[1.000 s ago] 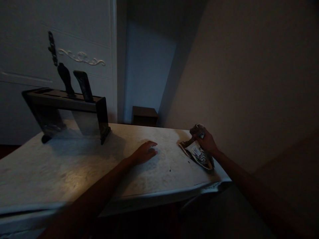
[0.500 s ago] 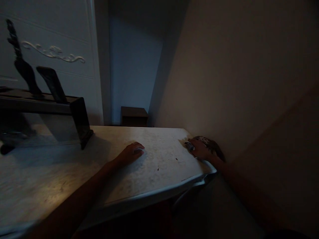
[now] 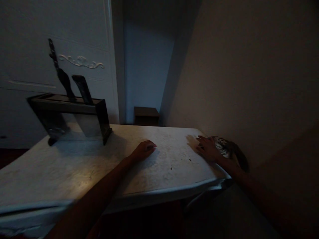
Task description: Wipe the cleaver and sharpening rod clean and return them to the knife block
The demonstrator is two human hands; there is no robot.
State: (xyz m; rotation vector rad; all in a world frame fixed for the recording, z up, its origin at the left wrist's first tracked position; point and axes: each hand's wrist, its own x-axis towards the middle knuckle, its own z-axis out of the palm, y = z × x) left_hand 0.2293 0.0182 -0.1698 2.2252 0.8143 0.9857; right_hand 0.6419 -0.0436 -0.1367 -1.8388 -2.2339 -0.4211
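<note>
My left hand (image 3: 144, 150) rests at the middle of the pale, stained tabletop (image 3: 164, 137) with its fingers curled in. Whether anything lies inside those fingers is hidden. At the table's far right corner, my right hand (image 3: 208, 149) is palm down with its fingers spread. A small dark patch shows between its fingers, too dim to name. Just beyond the right wrist, a patterned brown and white thing (image 3: 223, 147) lies between the table's end and the wall; its kind cannot be made out. Two dark specks (image 3: 171, 167) lie on the tabletop between my hands.
A dark knife block (image 3: 102, 114) with clear sides stands at the left, holding a knife (image 3: 83, 89) and another dark-handled tool (image 3: 64, 79). A beige wall (image 3: 236, 83) borders the right. Behind the table are a white panelled door (image 3: 79, 36) and a low brown box-like cabinet (image 3: 146, 114).
The view has swung left, so everything sits further right in it. My right hand's fingers have spread, where they were bunched around a small greyish thing. My left hand's fingers look more curled.
</note>
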